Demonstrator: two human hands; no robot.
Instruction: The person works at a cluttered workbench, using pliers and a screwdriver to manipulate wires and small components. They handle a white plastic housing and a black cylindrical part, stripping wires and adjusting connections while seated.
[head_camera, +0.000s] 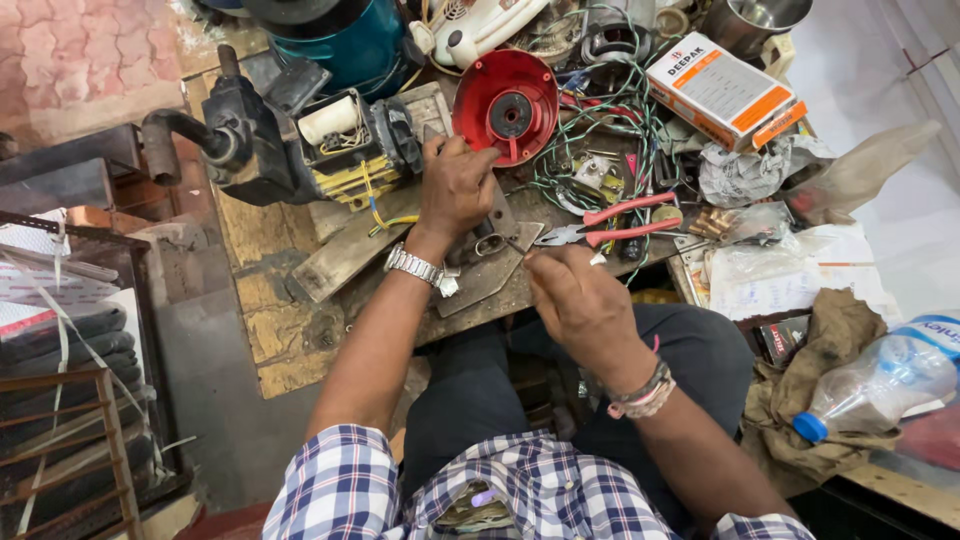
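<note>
Head view, left to right: black motor (300, 140) on the wooden bench (280, 330); left hand (455, 190) pressed flat, fingers together, on a metal plate (480, 270); right hand (575, 300) pinched shut on a thin tool, its tip at the plate; red disc (505, 100); red pliers (620, 222); box (722, 92); bottle (875, 380). Judgement: firm left pressure steadies the plate; keep tool strokes short.
</note>
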